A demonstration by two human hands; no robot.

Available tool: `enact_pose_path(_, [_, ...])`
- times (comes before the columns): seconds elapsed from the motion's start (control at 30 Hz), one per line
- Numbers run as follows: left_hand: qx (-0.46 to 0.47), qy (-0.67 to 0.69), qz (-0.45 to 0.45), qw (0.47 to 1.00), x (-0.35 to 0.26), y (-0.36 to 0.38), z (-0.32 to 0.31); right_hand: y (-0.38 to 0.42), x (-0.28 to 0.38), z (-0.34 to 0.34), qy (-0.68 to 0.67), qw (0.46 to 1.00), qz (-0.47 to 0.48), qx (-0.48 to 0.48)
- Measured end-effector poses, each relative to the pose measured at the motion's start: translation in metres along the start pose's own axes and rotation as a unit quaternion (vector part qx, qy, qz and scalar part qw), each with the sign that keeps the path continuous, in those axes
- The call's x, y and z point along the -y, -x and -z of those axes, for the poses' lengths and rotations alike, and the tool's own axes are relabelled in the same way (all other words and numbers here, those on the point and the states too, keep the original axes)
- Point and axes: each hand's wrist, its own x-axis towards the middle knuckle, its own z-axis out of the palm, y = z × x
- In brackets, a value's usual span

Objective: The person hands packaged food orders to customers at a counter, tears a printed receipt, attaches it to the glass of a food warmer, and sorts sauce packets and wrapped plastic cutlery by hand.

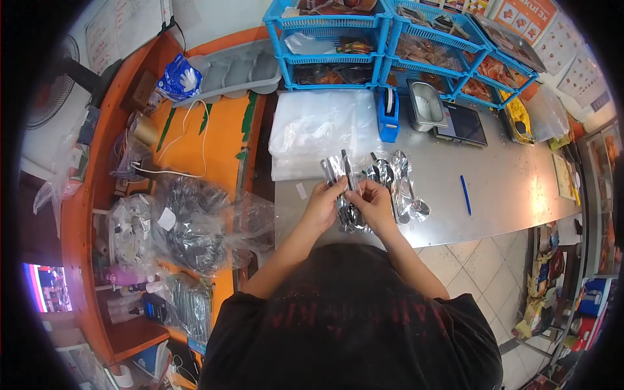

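Both hands, left hand (323, 207) and right hand (375, 203), grip closed around a shiny, clear-wrapped bundle of metal spoons (349, 195).

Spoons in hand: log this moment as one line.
left hand: holds spoon bundle | right hand: on same bundle | loose spoons: on steel table

orange sign (525, 14) at top right reads "3x", other print illegible
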Motion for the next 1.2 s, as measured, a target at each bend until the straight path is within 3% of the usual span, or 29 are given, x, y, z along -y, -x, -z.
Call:
enact_pose_path(0.1, [0.038,0.073,0.012,0.997,0.004,0.004,-0.003,-0.004,-0.004,0.004,0.018,0.998,0.020,-0.057])
enact_pose_path(0.17, [0.018,0.078,0.008,0.997,-0.008,0.009,-0.012,-0.008,-0.006,0.022,0.047,0.984,0.041,-0.167])
enact_pose_path(0.2, [0.010,0.077,-0.004,0.997,-0.010,0.009,-0.012,-0.007,-0.004,0.030,0.047,0.984,0.042,-0.165])
enact_pose_path(0.23, [0.003,0.078,-0.016,0.997,-0.010,0.009,-0.012,-0.006,0.001,0.038,0.370,0.894,0.107,-0.228])
enact_pose_path(0.27, [0.003,0.079,-0.017,0.997,-0.008,0.008,-0.007,-0.005,0.005,0.043,0.648,0.695,0.160,-0.266])
enact_pose_path(0.3, [0.030,0.071,-0.001,0.997,-0.004,0.006,0.001,-0.003,0.012,0.039,0.649,0.694,0.161,-0.267])
enact_pose_path(0.37, [0.056,0.064,0.016,0.996,-0.002,0.005,0.002,0.001,0.024,0.021,0.387,0.908,0.140,-0.072])
enact_pose_path(0.43, [0.081,0.062,0.036,0.994,-0.003,0.005,-0.004,0.003,0.016,0.007,0.322,0.929,0.163,-0.081])
enact_pose_path(0.5, [0.106,0.076,0.032,0.991,0.000,0.005,-0.005,-0.001,0.015,0.005,0.162,0.986,-0.032,-0.013])
enact_pose_path(0.53, [0.128,0.091,0.030,0.987,0.000,0.006,-0.005,-0.002,0.002,0.006,0.151,0.986,0.036,-0.060])
enact_pose_path(0.7, [0.088,0.095,0.005,0.992,-0.001,0.003,0.000,0.001,0.003,0.030,0.194,0.963,0.099,-0.157])
enact_pose_path(0.73, [0.086,0.116,-0.009,0.990,-0.002,0.002,0.001,0.000,0.007,0.037,0.374,0.903,0.098,-0.191])
enact_pose_path(0.77, [0.085,0.116,-0.010,0.990,-0.002,0.003,0.000,-0.001,0.009,0.044,0.539,0.808,0.092,-0.219])
enact_pose_path(0.8, [0.076,0.106,-0.013,0.991,-0.004,0.004,-0.002,-0.005,0.009,0.048,0.570,0.798,0.047,-0.191])
enact_pose_path(0.83, [0.068,0.095,-0.016,0.993,-0.004,0.005,-0.004,-0.004,0.008,0.046,0.570,0.798,0.046,-0.192])
enact_pose_path(0.9, [0.064,0.101,-0.019,0.993,0.000,0.001,-0.004,-0.004,0.009,0.029,0.449,0.839,0.193,-0.239])
enact_pose_path(0.93, [0.058,0.107,-0.020,0.992,0.004,0.000,-0.003,-0.005,0.006,0.021,0.327,0.898,0.213,-0.202])
enact_pose_path(0.97, [0.058,0.106,-0.017,0.993,0.006,0.000,-0.002,-0.002,0.009,0.015,0.327,0.898,0.211,-0.203])
enact_pose_path(1.03, [0.056,0.057,0.005,0.997,0.010,-0.002,0.001,0.004,0.019,0.008,0.296,0.946,0.131,-0.014])
enact_pose_path(1.1, [0.078,0.057,-0.016,0.995,0.015,-0.005,-0.001,0.002,0.005,0.010,0.332,0.928,0.160,-0.052])
enact_pose_path(1.17, [0.072,0.115,0.009,0.991,0.016,-0.005,-0.004,-0.002,-0.004,0.019,0.267,0.961,0.038,-0.053])
enact_pose_path(1.2, [0.069,0.116,-0.003,0.991,0.011,-0.003,-0.010,-0.005,-0.002,0.021,0.197,0.977,0.049,-0.062])
